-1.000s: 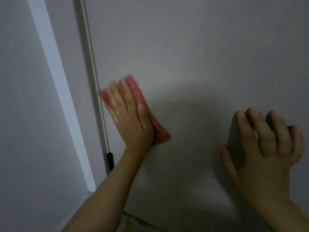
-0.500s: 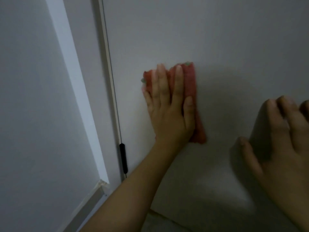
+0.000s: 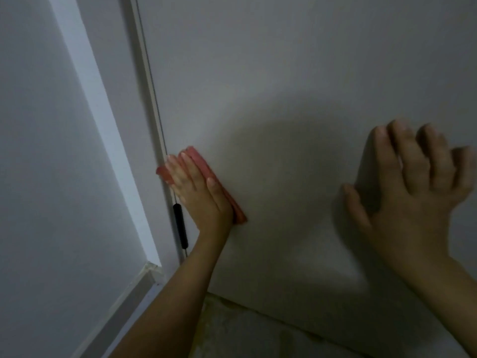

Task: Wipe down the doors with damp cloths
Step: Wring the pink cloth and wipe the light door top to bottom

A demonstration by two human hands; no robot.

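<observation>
1. The pink cloth (image 3: 204, 174) is folded into a narrow pad and lies flat on the door (image 3: 284, 86), at about 9 o'clock from the middle of the view, right beside the door's hinge-side edge.
2. The left hand (image 3: 198, 195) presses it with straight fingers and palm laid over it. This grip is flat and open, not curled round the fabric, so only pressure against the panel keeps the cloth up.
3. The right hand (image 3: 413, 192), at 3 o'clock, rests on the bare door with fingers spread and slightly bent, holding nothing; it appears to brace the panel.
4. Handling, as a judgement: the cloth looks light, soft and limp, likely damp, so it should slide easily yet slip down if pressure eases. It is best controlled by the palm over its middle, or by pinching a folded edge at 12 o'clock.
5. The door is a smooth, matt, pale grey panel, stiff and plain, with no visible grain.
6. A slim pale strip (image 3: 149, 81) runs along the door's edge; a small black cylindrical hinge (image 3: 180, 226) sits at 7 o'clock from the cloth.
7. The wall (image 3: 38, 177) at 9 o'clock is smooth and painted; a skirting board (image 3: 124, 303) meets it at 7 o'clock, above a mottled floor (image 3: 245, 332).
</observation>
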